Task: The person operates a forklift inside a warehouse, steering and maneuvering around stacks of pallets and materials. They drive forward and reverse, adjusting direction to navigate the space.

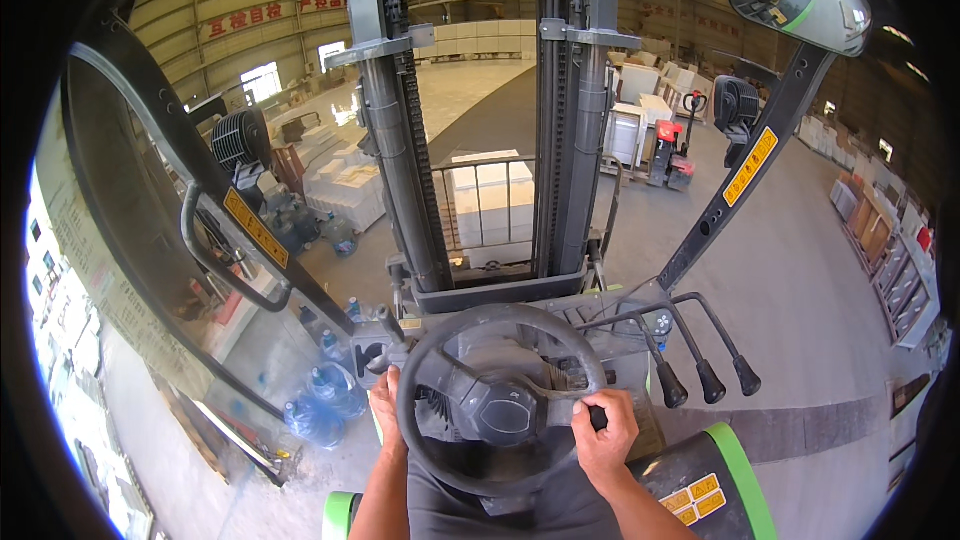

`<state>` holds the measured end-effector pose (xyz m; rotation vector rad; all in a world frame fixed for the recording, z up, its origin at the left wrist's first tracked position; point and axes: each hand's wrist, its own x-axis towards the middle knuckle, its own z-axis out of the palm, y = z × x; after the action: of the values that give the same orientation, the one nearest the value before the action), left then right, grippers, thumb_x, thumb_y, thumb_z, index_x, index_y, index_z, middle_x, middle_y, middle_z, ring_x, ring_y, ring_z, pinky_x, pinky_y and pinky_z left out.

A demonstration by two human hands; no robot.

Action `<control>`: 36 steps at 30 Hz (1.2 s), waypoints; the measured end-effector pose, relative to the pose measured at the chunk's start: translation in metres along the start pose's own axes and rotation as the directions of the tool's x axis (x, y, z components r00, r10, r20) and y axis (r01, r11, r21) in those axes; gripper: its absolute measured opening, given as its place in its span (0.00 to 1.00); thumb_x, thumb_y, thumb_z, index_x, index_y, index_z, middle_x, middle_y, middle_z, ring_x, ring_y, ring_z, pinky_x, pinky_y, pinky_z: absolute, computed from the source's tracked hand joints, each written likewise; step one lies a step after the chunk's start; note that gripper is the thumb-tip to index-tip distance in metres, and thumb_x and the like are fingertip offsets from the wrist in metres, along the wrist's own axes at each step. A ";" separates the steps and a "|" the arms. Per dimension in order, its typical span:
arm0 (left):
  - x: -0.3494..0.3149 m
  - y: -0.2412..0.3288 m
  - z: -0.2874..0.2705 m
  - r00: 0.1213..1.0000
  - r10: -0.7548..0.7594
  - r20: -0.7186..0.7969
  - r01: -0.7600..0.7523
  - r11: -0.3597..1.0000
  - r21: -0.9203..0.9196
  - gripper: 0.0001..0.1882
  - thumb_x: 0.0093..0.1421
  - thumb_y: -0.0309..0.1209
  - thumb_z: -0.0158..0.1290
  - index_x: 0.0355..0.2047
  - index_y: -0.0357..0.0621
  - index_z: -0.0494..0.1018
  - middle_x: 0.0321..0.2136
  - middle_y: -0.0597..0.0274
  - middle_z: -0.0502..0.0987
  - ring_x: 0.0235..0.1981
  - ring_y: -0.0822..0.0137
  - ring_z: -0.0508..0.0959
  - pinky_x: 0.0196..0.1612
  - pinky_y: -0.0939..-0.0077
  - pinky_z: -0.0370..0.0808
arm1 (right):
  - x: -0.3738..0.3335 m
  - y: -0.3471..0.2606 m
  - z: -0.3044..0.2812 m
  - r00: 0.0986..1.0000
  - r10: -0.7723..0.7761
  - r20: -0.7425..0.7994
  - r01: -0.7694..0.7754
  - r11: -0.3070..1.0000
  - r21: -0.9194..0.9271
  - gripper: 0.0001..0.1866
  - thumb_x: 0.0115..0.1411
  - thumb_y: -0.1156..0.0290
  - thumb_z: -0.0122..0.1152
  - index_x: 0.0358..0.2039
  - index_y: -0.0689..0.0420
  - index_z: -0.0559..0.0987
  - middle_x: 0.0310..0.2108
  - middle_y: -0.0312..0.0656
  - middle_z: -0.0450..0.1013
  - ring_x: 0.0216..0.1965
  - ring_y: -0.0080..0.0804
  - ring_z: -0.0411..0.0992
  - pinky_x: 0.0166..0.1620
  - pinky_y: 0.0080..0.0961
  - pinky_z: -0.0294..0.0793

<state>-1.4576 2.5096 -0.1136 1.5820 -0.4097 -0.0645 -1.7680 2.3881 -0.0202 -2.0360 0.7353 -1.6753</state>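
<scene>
1. Labels in yellow and black were fixed to the right pillar (752, 162) and the left pillar (170, 120); a sticker (697, 498) of four pictogram panels lay on the black cover at lower right, edged by a green strip (742, 475).
2. Red lettering (245, 19) ran along the left wall in large characters.
3. A centre emblem (514, 396) marked the steering wheel (503, 420); it was too small to make out.
4. Large translucent blue bottles (314, 421) stood on the floor left of the wheel; their contents could not be told. More bottles (340, 235) stood farther forward, beside stacked pale slabs (342, 188).
5. A large pale block (492, 202) stood ahead, seen through the bars between the mast rails.
6. The steering wheel was located directly before the person, below the mast.
7. The right hand (606, 432) was closed around a black knob (598, 417) at the wheel's right side.
8. The left hand (386, 407) was upright at the left rim, just below a dark column lever (389, 326); its degree of closure and any hold could not be told.
9. Three black-handled levers (710, 380) stood right of the wheel, apart from the right hand.
</scene>
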 end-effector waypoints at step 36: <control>-0.003 0.005 -0.024 0.997 -0.078 -0.017 0.079 0.984 0.159 0.24 0.68 0.45 0.49 0.27 0.33 0.76 0.19 0.46 0.73 0.21 0.57 0.70 0.32 0.58 0.70 | -0.061 -0.029 0.006 0.997 0.060 0.058 -0.060 0.998 -0.005 0.10 0.54 0.78 0.67 0.36 0.59 0.77 0.34 0.46 0.73 0.35 0.42 0.73 0.41 0.33 0.73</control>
<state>-1.4542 2.5336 -0.1077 1.7558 -0.3510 -0.0857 -1.7662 2.4492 -0.0505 -2.0353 0.7728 -1.5765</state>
